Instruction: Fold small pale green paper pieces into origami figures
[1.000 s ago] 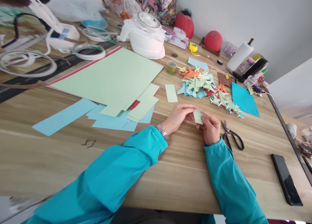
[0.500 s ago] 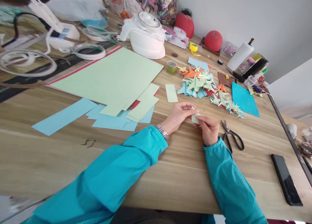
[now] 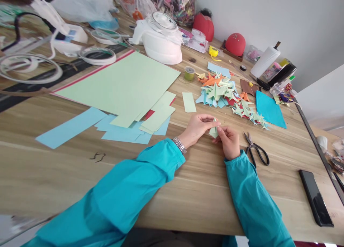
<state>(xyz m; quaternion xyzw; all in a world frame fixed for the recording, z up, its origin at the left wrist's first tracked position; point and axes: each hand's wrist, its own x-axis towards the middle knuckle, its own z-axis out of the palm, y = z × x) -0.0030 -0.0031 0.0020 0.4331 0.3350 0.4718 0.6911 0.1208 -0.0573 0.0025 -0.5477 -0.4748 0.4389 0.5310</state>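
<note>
My left hand [image 3: 197, 128] and my right hand [image 3: 229, 142] meet above the wooden table [image 3: 188, 182], both pinching one small folded piece of light green paper [image 3: 214, 131]. The left fingers grip its upper point, the right thumb and fingers press its lower right side. Both arms wear teal sleeves, and a metal watch band [image 3: 178, 145] sits on the left wrist. A small green paper strip [image 3: 188, 102] lies just beyond the hands.
Black scissors [image 3: 255, 149] lie right of my right hand, a black phone [image 3: 315, 202] further right. A heap of folded paper shapes [image 3: 223, 93] sits beyond the hands. Large green sheets [image 3: 120, 84] and blue strips [image 3: 71, 127] cover the left. Tape rolls, bags and containers crowd the far edge.
The green paper went from a flatter piece to a narrower folded shape with a point up. Both hands shifted slightly closer together around it.
</note>
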